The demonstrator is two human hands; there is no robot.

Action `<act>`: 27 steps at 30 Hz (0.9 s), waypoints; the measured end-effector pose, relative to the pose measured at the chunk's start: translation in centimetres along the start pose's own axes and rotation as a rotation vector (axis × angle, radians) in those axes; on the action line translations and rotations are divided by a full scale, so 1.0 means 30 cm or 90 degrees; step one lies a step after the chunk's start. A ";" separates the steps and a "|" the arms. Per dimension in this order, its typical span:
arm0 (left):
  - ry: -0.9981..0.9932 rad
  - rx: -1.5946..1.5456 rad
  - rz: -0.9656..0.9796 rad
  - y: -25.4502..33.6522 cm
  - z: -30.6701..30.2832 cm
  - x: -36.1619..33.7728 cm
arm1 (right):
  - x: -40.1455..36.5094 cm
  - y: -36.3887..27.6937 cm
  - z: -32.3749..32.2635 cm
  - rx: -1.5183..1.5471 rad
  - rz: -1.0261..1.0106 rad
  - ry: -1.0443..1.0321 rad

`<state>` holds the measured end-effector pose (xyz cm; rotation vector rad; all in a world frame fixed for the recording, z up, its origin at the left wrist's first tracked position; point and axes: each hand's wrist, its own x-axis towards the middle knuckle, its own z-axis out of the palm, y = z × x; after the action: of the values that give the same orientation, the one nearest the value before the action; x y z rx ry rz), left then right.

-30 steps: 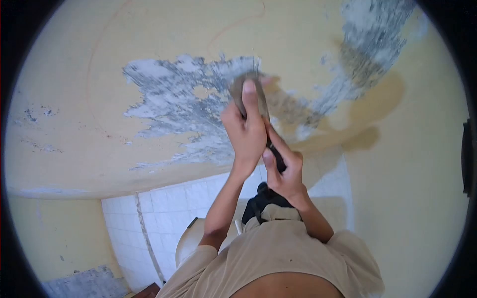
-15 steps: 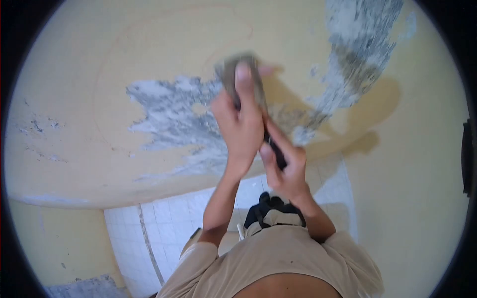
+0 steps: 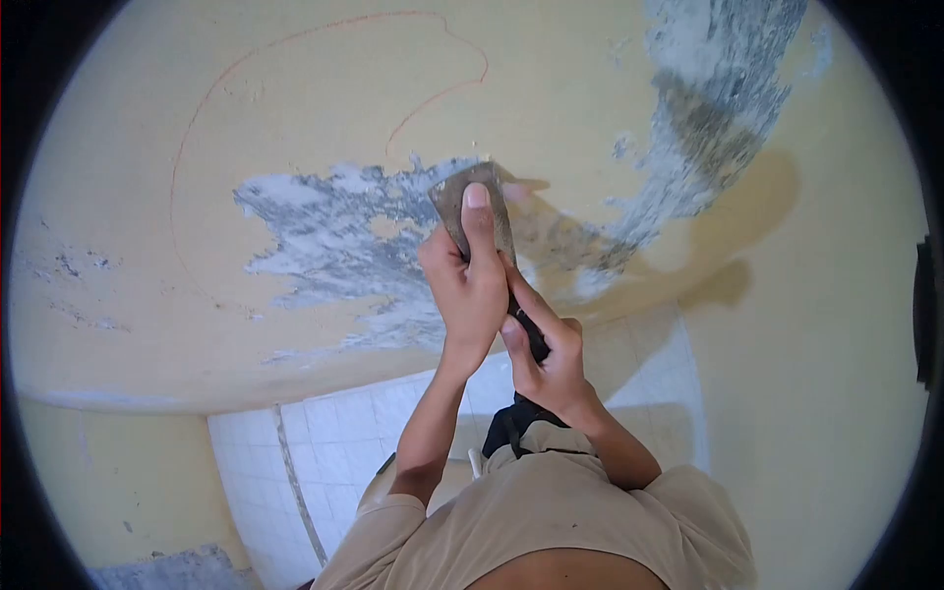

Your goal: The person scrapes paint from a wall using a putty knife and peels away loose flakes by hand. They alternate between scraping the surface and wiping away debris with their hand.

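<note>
A paint scraper (image 3: 452, 200) with a flat, dusty metal blade and a dark handle lies against the yellow painted wall (image 3: 324, 108). Its blade edge meets the upper border of a bare grey-white patch (image 3: 324, 231) where paint is gone. My left hand (image 3: 472, 300) grips the blade, thumb stretched along its face and fingers curled behind. Lower down, my right hand (image 3: 556, 369) is closed round the handle. The handle's end is partly hidden by that hand.
Another bare patch (image 3: 723, 108) runs down the wall at the upper right. A thin red curved line (image 3: 202, 103) is drawn at the upper left. White floor tiles (image 3: 344, 442) show below. A dark object (image 3: 922, 315) sits at the right edge.
Both hands and the scraper have moved down and slightly aside along the wall. The blade, blurred before, is now sharp. Both hands keep their hold.
</note>
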<state>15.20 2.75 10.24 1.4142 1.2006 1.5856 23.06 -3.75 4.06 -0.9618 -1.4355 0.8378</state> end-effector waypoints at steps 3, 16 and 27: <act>-0.012 0.005 -0.001 -0.030 -0.013 -0.012 | -0.022 0.045 0.020 -0.014 -0.134 0.061; -0.054 0.073 0.047 -0.057 -0.041 -0.013 | -0.037 0.056 0.072 0.040 -0.071 0.099; -0.086 0.095 0.035 -0.046 -0.053 0.040 | -0.021 0.040 0.121 0.024 -0.052 0.137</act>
<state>13.33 4.01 9.38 1.6361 1.2298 1.4361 19.55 -3.71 2.41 -0.9286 -1.2607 0.6768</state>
